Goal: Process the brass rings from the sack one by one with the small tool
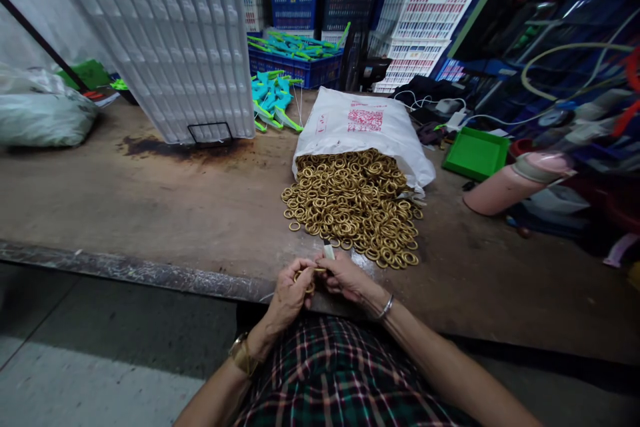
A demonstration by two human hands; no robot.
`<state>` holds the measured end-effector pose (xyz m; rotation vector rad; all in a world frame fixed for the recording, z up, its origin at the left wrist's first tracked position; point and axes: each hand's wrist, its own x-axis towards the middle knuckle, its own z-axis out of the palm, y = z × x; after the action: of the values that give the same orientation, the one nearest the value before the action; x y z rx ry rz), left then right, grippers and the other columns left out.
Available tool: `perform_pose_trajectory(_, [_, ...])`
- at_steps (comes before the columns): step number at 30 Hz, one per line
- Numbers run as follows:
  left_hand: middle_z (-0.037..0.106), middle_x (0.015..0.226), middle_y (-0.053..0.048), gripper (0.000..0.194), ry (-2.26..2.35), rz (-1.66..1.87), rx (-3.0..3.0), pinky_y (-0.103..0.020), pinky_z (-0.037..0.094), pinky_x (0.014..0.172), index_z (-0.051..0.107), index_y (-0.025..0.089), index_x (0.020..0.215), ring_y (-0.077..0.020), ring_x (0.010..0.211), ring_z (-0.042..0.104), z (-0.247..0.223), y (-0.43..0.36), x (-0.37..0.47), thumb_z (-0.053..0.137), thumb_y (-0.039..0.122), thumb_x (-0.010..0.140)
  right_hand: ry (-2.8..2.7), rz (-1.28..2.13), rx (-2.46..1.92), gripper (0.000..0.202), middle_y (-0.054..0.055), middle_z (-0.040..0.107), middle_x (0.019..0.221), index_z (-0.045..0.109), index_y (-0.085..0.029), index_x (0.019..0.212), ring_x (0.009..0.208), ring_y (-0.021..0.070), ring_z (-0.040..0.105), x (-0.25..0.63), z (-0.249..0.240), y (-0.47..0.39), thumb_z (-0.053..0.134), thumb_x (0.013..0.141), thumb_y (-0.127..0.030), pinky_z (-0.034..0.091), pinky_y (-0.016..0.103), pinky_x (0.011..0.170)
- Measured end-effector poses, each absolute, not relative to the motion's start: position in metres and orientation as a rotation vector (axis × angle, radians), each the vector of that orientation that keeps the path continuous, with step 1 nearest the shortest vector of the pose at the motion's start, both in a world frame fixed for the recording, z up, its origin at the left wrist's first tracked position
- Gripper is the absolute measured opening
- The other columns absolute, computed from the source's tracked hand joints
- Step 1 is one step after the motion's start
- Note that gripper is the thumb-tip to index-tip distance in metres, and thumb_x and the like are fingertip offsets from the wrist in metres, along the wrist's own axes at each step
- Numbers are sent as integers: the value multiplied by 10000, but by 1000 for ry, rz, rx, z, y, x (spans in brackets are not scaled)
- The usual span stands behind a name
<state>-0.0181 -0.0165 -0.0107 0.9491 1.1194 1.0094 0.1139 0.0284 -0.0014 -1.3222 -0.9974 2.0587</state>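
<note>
Crates [420, 7] stood stacked behind my brown workbench [150, 197]. At its near edge, just in front of my body, I had a few brass rings [310, 287]. My left hand [289, 293] was curled around them, its thumb and fingers pinched close. My right hand [354, 278] met it, its fingers nearly closed around a small pale piece [329, 251] with a dark end pointing away from me; I couldn't tell what it was. One ring [319, 269] bridged the gap between my fingertips.

Just beyond my hands lay a heap of matching rings [350, 207], spilling from the mouth of a white sack [345, 117] with red print. To the right of the sack were a green tray [477, 152] and a tilted pink bottle [507, 188]. Behind it on the left lay turquoise-and-green pieces [275, 99], more of them filling a blue crate [310, 72]. Farther left a ribbed translucent panel [180, 47] stood tilted by a black wire stand [210, 125], near a dark stain [165, 148].
</note>
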Motion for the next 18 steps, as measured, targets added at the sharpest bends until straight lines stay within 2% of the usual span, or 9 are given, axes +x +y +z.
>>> perform_pose_trajectory(4, [424,479,84,336,1065,990,843,-160,288,324,506,170,839,-42,330,343,-12,-16,-17,541,493,752,-1012,2021,-1348,237,-98,415,459,420,-186,627,310,8,213,112,-5,26,536,661,-390,141,156,319])
perform_pose_trajectory(8, [477,564,63,343,999,1035,633,-139,229,314,463,179,787,-25,356,317,-13,-15,-15,599,484,707,-1165,1860,-1408,344,-87,402,440,450,-182,629,305,23,222,109,-11,25,448,741,-507,153,174,321])
perform_pose_trajectory(10, [506,612,45,343,987,1036,621,-137,228,319,461,176,780,-21,369,327,-13,-14,-15,613,474,699,-1323,1730,-1460,367,-80,389,424,469,-178,612,322,34,251,109,-13,25,423,771,-505,175,181,338])
perform_pose_trajectory(13, [504,607,42,338,1004,1019,634,-138,226,319,467,172,772,-18,363,323,-12,-14,-14,616,467,700,-1539,1537,-1479,351,-44,462,477,496,-166,592,407,53,355,110,-15,26,426,794,-444,256,185,403])
perform_pose_trajectory(18, [430,521,70,323,1013,952,628,-138,214,312,483,169,766,-25,349,309,-12,-13,-14,613,457,702,-1667,1391,-1462,348,-19,514,543,504,-162,590,505,84,436,112,-16,29,379,818,-394,324,206,493])
